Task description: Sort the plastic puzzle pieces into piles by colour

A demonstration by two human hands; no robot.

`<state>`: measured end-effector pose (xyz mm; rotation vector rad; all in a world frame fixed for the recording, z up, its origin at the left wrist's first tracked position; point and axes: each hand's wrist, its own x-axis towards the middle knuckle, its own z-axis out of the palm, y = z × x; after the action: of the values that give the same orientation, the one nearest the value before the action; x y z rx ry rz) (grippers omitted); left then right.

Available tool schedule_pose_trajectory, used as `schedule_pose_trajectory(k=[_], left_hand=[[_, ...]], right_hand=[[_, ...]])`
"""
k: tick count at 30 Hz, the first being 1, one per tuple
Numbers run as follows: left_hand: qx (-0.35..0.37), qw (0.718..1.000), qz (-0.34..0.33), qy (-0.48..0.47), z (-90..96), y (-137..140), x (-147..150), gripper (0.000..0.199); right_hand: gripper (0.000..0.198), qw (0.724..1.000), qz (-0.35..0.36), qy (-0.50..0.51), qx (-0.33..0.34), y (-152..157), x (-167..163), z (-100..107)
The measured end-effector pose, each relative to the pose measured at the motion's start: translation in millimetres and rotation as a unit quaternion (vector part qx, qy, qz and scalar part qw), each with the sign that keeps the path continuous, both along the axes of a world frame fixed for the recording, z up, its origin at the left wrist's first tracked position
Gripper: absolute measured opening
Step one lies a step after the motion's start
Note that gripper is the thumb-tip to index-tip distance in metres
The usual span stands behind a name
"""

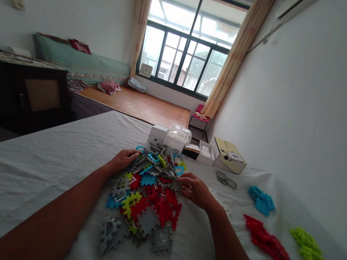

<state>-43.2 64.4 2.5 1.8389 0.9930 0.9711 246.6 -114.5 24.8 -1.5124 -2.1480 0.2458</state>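
A heaped pile of plastic interlocking building tiles (148, 221) in grey, red, blue, lime green and white lies on the sheet in front of me. My left hand (124, 160) rests against the pile's far left side, its fingers stretched out and touching the tiles. On the opposite side, my right hand (196, 190) reaches in with fingers apart, close to red and white tiles. No tile is plainly gripped in either hand. To the right lie separate groups of tiles: grey ones (226, 180), blue ones (261, 200), red ones (267, 242) and lime green ones (311, 253).
Behind the pile stand a white box (158, 134), a clear plastic container (178, 137), an open white box (206, 153) and a yellow printed box (229, 155). White tiles (219, 201) lie partly behind my right forearm. A wall (326, 129) borders the right side.
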Motion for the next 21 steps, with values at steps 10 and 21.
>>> schedule_pose_trajectory(k=[10,21], left_hand=[[-0.001,1.0,0.0,0.003,1.8,-2,0,0.06],[-0.001,1.0,-0.008,0.019,-1.0,2,-3,0.058]], right_hand=[[0.019,0.993,0.018,0.12,0.012,0,-7,8],[0.046,0.88,-0.195,0.43,0.044,7,52,-3]])
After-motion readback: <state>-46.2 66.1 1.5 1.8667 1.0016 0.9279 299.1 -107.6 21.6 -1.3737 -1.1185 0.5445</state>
